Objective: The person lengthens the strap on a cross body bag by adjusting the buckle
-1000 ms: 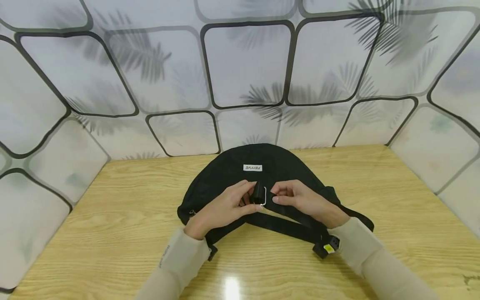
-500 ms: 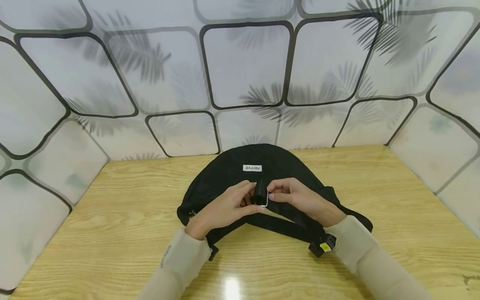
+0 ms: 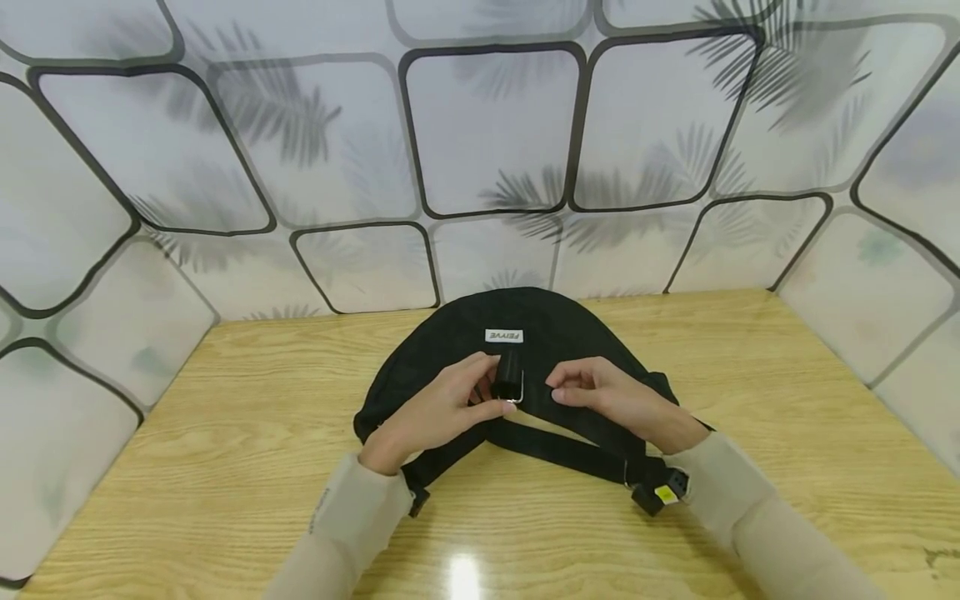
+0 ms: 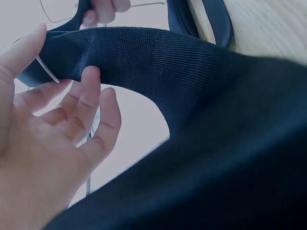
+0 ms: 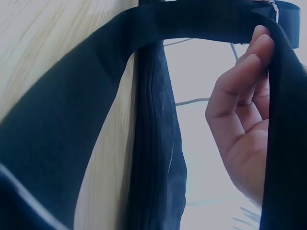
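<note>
A black crescent-shaped bag [image 3: 450,342] with a white label [image 3: 504,336] lies on the wooden table. Above it, my left hand [image 3: 446,404] pinches a looped black strap [image 3: 507,375] between thumb and fingers, right at a thin metal slider buckle [image 3: 521,387]. That strap [image 4: 129,52] crosses the left wrist view, with the slider's metal bar [image 4: 48,71] by the thumb. My right hand [image 3: 611,400] is just right of the buckle, apart from it, and pinches a strap length [image 5: 288,120] that runs from the slider [image 5: 274,10] in the right wrist view.
Another stretch of strap [image 3: 558,447] runs across the front of the bag. The wooden table [image 3: 247,467] extends on both sides, and a patterned cloth backdrop [image 3: 495,133] rises behind and beside it. Wrist camera units [image 3: 660,492] sit under the sleeves.
My right hand came in to the buckle half a second ago and has since drawn back to the right. The left hand has shifted slightly left with the buckle and strap loop.
</note>
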Demonstrator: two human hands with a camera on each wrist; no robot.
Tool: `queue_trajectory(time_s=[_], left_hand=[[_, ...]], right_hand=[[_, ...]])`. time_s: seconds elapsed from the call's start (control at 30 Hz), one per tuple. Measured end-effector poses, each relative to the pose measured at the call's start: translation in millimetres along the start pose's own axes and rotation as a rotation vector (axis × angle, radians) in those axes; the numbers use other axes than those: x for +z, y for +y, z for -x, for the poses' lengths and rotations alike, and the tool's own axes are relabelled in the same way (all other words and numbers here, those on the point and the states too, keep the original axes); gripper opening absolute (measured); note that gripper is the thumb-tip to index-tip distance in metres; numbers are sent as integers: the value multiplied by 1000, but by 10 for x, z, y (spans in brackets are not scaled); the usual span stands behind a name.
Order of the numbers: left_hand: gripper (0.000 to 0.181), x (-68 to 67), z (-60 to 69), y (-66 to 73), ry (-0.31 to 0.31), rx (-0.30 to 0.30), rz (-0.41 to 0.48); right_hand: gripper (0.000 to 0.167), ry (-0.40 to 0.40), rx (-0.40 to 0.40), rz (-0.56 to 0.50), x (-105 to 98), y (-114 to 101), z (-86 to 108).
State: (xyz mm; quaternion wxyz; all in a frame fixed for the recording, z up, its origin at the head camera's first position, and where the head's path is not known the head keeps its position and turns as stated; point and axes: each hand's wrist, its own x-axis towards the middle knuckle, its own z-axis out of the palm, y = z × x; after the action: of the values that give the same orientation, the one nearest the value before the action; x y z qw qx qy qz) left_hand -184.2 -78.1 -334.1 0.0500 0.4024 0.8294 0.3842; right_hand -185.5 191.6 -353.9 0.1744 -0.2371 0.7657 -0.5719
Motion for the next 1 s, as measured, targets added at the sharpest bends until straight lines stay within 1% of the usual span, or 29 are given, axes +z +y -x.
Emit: queue_trajectory(time_s=[0.1, 0.17, 0.27, 0.43, 0.57, 0.67, 0.77, 0.9, 1.0], left_hand=[[34, 17, -8, -1, -21, -2, -3], [30, 28, -15, -5, -32, -5, -3], [25, 44, -27, -6, -34, -4, 2], [20, 87, -44, 11, -37, 12, 26], [17, 124, -53, 2, -48, 21, 26], [17, 127, -54, -2, -46, 28, 28], [17, 118, -52, -7, -37, 37, 22], [17, 109, -47, -10, -19, 35, -4], [20, 108, -45, -3, -4, 9, -30]], right_hand=[[17, 5, -20, 5, 17, -4, -33], [15, 13, -18, 5, 30, -14, -50], [11, 26, -21, -3, 48, -30, -72], [7, 31, -32, -54, 87, -53, -111], [4, 57, -3, -93, 122, -75, -131], [7, 90, 15, -108, 141, -93, -149], [8, 102, 14, -118, 158, -118, -165], [9, 99, -3, -126, 160, -139, -158], [18, 71, -32, -130, 148, -140, -142]])
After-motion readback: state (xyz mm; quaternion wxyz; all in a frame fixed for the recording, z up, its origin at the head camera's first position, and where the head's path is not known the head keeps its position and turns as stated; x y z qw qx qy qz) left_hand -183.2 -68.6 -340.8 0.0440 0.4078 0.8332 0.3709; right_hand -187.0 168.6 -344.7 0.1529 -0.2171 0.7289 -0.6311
